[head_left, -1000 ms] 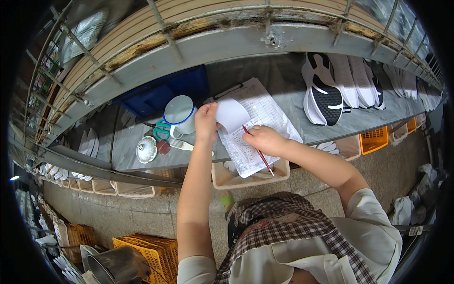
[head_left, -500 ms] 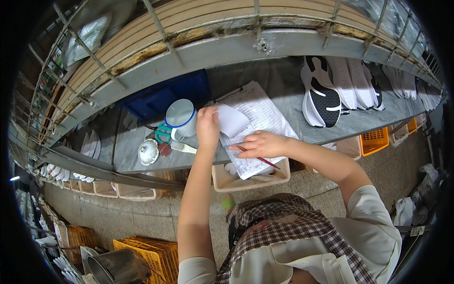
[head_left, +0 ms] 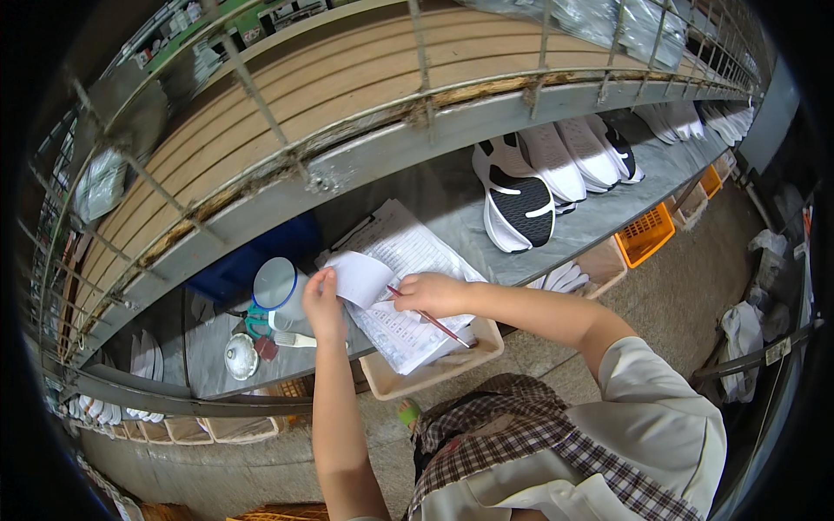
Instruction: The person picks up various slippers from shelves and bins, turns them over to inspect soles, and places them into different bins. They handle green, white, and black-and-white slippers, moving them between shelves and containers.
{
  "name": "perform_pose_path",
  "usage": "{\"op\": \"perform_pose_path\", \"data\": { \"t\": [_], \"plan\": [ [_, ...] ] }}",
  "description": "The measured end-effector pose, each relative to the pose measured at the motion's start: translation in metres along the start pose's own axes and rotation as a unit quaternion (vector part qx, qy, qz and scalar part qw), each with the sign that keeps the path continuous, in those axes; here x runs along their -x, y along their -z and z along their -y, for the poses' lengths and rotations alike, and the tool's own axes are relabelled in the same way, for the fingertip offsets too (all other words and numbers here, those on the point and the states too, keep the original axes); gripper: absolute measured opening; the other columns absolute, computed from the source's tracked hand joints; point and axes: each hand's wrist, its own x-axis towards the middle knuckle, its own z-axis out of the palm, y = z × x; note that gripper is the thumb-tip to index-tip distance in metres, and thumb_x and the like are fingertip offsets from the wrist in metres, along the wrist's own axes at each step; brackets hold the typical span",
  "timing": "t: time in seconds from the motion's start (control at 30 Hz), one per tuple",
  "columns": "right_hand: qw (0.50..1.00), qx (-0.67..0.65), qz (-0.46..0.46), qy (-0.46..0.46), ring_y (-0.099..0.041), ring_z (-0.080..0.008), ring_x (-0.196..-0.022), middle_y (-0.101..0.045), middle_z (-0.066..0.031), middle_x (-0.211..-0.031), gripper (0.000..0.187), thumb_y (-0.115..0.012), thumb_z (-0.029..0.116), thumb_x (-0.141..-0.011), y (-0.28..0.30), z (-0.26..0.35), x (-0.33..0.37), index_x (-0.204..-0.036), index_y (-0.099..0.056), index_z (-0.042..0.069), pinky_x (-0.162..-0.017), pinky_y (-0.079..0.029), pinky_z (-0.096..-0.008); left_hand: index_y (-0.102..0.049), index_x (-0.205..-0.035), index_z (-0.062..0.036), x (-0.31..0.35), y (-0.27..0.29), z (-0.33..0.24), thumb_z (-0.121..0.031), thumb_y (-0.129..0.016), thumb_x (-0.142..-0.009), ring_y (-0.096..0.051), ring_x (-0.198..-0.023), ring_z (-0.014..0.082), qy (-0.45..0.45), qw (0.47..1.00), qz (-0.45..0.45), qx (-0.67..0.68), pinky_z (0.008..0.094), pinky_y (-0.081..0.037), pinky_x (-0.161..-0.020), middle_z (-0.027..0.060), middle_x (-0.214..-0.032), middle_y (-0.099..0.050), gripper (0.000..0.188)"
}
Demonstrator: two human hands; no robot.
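My left hand (head_left: 323, 306) pinches the edge of a small white paper sheet (head_left: 363, 274), which curls up off a stack of printed forms (head_left: 408, 247). A red pen (head_left: 445, 326) is gripped in my right hand (head_left: 431, 295), which rests on the forms, its lower end pointing toward me. The stack overhangs the front edge of the grey bench (head_left: 565, 247). Just left of my left hand stands a white enamel mug (head_left: 280, 286) with a blue rim. Beside it lie teal-handled scissors (head_left: 257, 321), a white brush (head_left: 295, 340), a reddish-brown piece (head_left: 266, 349) and a white lid (head_left: 241, 357).
White-and-black shoe soles (head_left: 521, 208) line the bench to the right. A dark blue bin (head_left: 252, 252) stands behind the mug. Wire mesh and a metal rail (head_left: 373, 158) run above the bench. Below its edge are a cream basket (head_left: 382, 382) and an orange basket (head_left: 647, 234).
The view has swung, so the bench things sit farther left and lower. My right fingers, spread over the forms before, are now curled round the pen. My left hand keeps hold of the sheet.
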Motion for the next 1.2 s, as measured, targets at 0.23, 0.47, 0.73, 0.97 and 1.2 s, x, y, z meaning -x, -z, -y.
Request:
{"op": "perform_pose_path", "data": {
  "t": [0.23, 0.47, 0.73, 0.97, 1.2],
  "plan": [
    [0.986, -0.108, -0.114, -0.062, -0.058, -0.0299, -0.077, -0.058, -0.0097, -0.078, 0.020, -0.063, 0.007, -0.072, -0.009, 0.001, 0.006, -0.091, -0.055, 0.009, -0.063, -0.046, -0.0388, -0.014, -0.145, -0.0084, 0.034, -0.024, 0.008, 0.003, -0.055, -0.087, -0.045, -0.117, 0.0232, -0.106, 0.982, 0.134, -0.085, 0.0341, -0.038, -0.097, 0.0149, -0.140, -0.032, 0.072],
    [0.935, -0.272, -0.183, -0.136, -0.056, -0.0216, -0.062, -0.058, -0.0071, -0.067, 0.013, -0.058, 0.008, -0.078, -0.017, -0.013, 0.015, -0.090, -0.060, 0.012, -0.058, -0.042, -0.0329, -0.009, -0.147, -0.0088, 0.028, -0.017, 0.022, 0.007, -0.051, -0.087, -0.041, -0.119, 0.0232, -0.048, 0.998, 0.035, -0.001, 0.0358, -0.031, -0.103, 0.0173, -0.142, -0.029, 0.075],
    [0.569, -0.650, -0.472, -0.176, -0.051, -0.0069, -0.066, -0.056, -0.0002, -0.074, 0.008, -0.053, 0.009, -0.083, -0.021, -0.027, 0.001, -0.084, -0.061, 0.008, -0.060, -0.041, -0.0221, -0.010, -0.147, -0.0081, 0.032, -0.015, 0.010, 0.006, -0.051, -0.087, -0.037, -0.121, 0.0220, -0.106, 0.993, 0.035, -0.038, 0.0331, -0.030, -0.103, 0.0178, -0.146, -0.022, 0.074],
    [0.646, -0.509, -0.545, -0.161, -0.051, -0.0067, -0.071, -0.054, 0.0004, -0.083, 0.030, -0.046, -0.014, -0.082, 0.033, 0.004, 0.028, -0.103, -0.056, 0.006, -0.062, -0.042, -0.0195, -0.018, -0.144, -0.0012, 0.054, -0.014, 0.000, -0.008, -0.062, -0.083, -0.034, -0.131, 0.0317, -0.287, 0.851, 0.174, -0.404, 0.0405, -0.024, -0.108, 0.0245, -0.141, -0.034, 0.075],
    [0.888, 0.065, -0.454, -0.019, -0.062, -0.0261, -0.082, -0.064, -0.0085, -0.089, 0.027, -0.065, 0.013, -0.074, 0.051, 0.058, 0.056, -0.101, -0.064, 0.014, -0.066, -0.051, -0.0348, -0.020, -0.143, -0.0066, 0.125, -0.013, -0.038, -0.031, -0.069, -0.080, -0.047, -0.120, 0.0340, -0.122, 0.955, 0.245, -0.112, 0.0484, -0.028, -0.107, 0.0168, -0.134, -0.044, 0.083]
  ]
}}
